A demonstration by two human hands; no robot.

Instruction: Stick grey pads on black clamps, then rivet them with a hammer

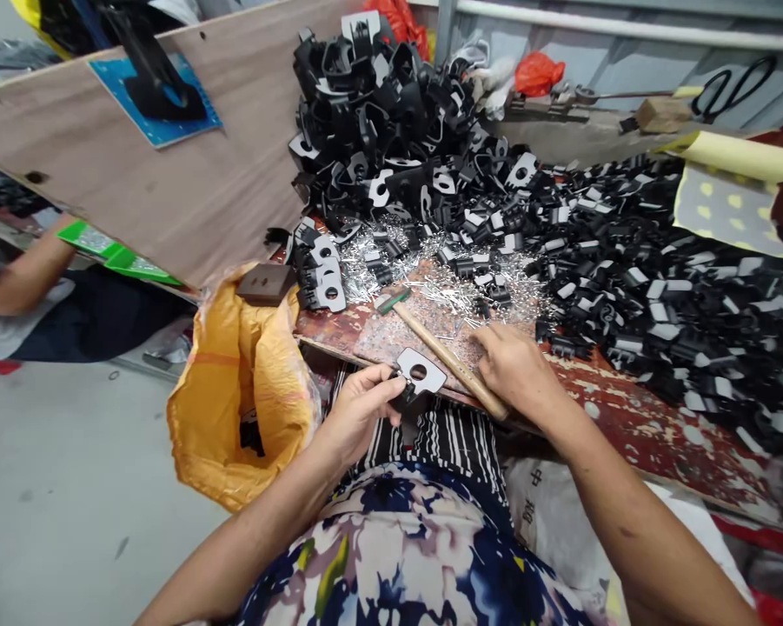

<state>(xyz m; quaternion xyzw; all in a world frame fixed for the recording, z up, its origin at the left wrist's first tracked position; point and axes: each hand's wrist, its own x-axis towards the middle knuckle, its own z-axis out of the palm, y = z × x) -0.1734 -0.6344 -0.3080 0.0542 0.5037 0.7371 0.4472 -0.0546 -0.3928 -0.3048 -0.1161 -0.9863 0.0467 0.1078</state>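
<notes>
My left hand (368,400) pinches a black plastic part with a pale flat face and a round hole (431,376), above the table's front edge. My right hand (514,361) has its fingers curled together at the near edge of the loose metal pins (453,296); what lies in the fingertips, if anything, is too small to tell. Beside that hand, a hammer (440,343) lies slantwise on the table, its green-marked head away from me. Similar black parts with pale faces (329,283) stand in a row left of the pins.
Large black parts (378,113) are heaped at the back, and small black clips (639,278) cover the right side. An open yellow sack (195,417) stands left of my lap. A wooden board (248,130) rises at the left; another person's arm (19,269) shows beyond it.
</notes>
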